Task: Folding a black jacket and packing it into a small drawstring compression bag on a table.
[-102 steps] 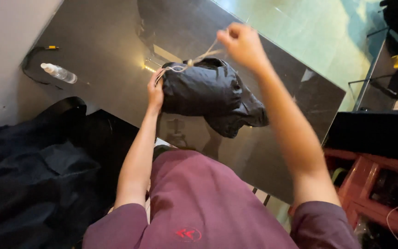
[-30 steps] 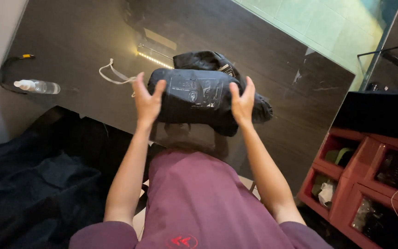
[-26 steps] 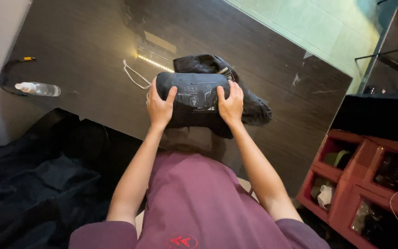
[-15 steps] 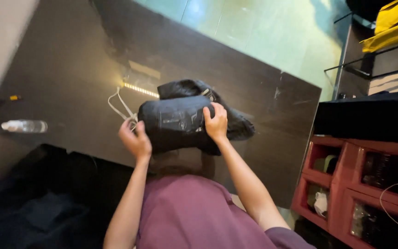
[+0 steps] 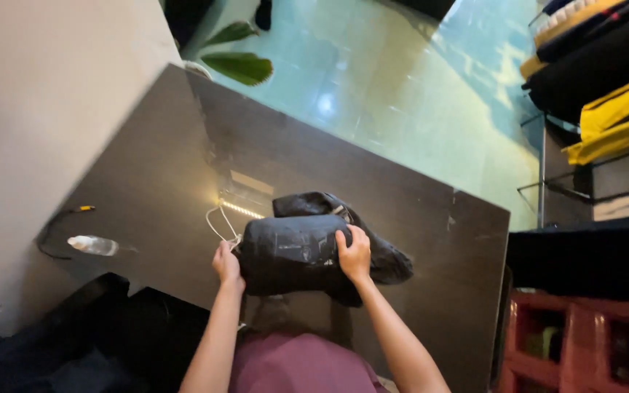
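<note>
At the centre of the frame, a rolled black garment bundle [image 5: 293,251] rests on the dark table [image 5: 147,182]. The right hand [image 5: 353,255] clasps its right end; the left hand [image 5: 226,263] pinches the white drawstring [image 5: 216,222] at its left end. With only 2 contact points, the roll could spring open, and the loose black fabric [image 5: 384,262] behind it could snag.

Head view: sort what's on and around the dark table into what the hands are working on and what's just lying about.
In hand:
- black bag, stuffed into a bundle
- white drawstring at its left end
- left hand by the drawstring
- right hand pressing the bag

Lying about:
- plastic bottle
- black cable
- plant leaves
- red crates
- hanging clothes
</note>
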